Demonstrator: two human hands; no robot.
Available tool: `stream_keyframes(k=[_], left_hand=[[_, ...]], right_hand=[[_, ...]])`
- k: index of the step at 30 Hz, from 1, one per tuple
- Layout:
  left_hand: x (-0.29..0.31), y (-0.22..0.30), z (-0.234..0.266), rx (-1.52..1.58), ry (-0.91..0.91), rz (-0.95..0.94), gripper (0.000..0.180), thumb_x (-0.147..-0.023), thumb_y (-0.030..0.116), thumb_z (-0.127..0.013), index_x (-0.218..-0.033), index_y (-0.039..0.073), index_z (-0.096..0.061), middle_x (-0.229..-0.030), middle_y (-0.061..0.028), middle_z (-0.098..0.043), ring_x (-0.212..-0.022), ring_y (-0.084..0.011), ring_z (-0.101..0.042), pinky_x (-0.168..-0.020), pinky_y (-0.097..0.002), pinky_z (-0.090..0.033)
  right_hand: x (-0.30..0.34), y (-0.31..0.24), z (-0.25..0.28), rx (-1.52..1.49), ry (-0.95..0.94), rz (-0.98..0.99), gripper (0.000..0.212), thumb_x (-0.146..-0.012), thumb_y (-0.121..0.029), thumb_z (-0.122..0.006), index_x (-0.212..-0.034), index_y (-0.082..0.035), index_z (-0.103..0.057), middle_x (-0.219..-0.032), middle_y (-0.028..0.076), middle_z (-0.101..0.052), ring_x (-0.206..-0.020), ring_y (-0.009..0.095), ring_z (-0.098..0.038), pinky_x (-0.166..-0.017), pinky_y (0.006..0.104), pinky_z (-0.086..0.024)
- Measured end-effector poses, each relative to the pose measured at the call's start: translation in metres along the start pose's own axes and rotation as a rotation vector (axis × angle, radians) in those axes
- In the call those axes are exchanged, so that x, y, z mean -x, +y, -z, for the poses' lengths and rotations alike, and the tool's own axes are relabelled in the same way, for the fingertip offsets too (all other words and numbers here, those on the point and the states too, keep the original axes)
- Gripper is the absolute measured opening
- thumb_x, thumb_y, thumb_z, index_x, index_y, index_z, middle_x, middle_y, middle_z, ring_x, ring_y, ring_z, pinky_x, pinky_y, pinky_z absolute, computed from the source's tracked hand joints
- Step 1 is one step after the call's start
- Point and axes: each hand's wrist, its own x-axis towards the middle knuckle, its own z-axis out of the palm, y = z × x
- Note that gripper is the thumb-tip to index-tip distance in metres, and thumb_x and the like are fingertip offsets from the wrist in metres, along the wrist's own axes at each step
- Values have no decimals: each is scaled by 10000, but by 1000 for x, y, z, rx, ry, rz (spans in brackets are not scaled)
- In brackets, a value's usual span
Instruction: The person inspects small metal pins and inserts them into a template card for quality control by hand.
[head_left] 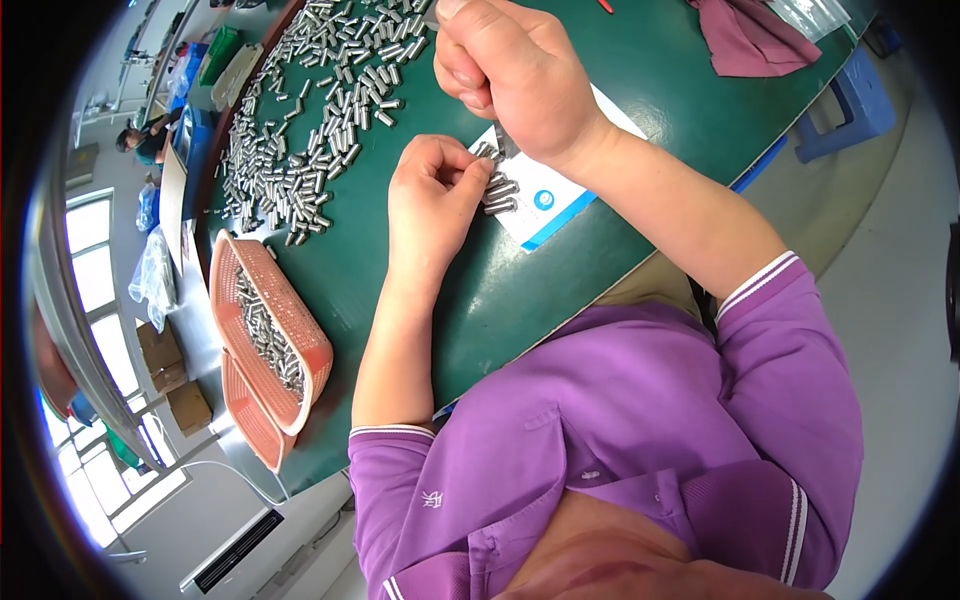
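Note:
My right hand [515, 80] is closed in a fist above the table. A thin grey metal piece shows just under it, and I cannot make out what the fist holds. Lower and to the left, my left hand [432, 195] has its thumb and forefinger pressed together at the edge of a white and blue sheet [553, 222]. On that sheet, beside the left fingertips, lie several small bent metal pieces [500, 196]. Whatever sits in the left pinch is hidden by the fingers.
Many short metal cylinders [310, 165] are spread over the green table [480, 305]. A pink plastic basket [318, 345] holds more metal parts, with another basket [250, 415] against it. A maroon cloth [750, 40] lies far right, near a blue stool [850, 110]. A person [150, 142] is in the background.

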Motion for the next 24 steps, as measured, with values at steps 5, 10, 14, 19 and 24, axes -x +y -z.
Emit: stream_keyframes(k=[5,10,14,19,24], left_hand=[[0,-1,-2,60,42,12,143,-766,20,-725,-741,-16,-589,-830,-58,-587,-632,-109,-555,-596,-242,-481],[1,-2,-3,74,48,21,147,-764,19,-726,-738,-15,-586,-828,-56,-588,-629,-107,-552,-592,-242,-479],[1,0,0,-10,18,10,133,-819,-10,-696,-802,-13,-565,-872,-35,-614,-690,-59,-562,-640,-203,-482],[-1,-2,-2,54,45,-9,146,-759,14,-725,-737,-21,-584,-812,-67,-576,-627,-123,-554,-590,-254,-478],[-1,7,-1,-13,30,25,136,-767,22,-718,-748,-22,-590,-811,-71,-569,-633,-126,-555,-595,-261,-478]], right_hand=[[1,-2,0,-8,5,9,435,-955,-282,-486,-602,-27,-480,-563,-1,-464,-534,77,-401,-517,257,-355],[2,-2,-1,-13,20,15,433,-954,-280,-489,-605,-24,-484,-564,1,-467,-536,76,-408,-519,253,-360],[1,-2,0,5,23,12,426,-952,-277,-491,-609,-24,-485,-570,6,-476,-538,80,-415,-522,256,-364],[1,0,-2,-9,4,47,422,-945,-289,-498,-622,-18,-505,-579,8,-490,-548,85,-431,-532,263,-378],[3,6,-8,179,1,-38,414,-940,-317,-501,-678,-2,-555,-593,14,-513,-576,93,-469,-546,272,-402]])
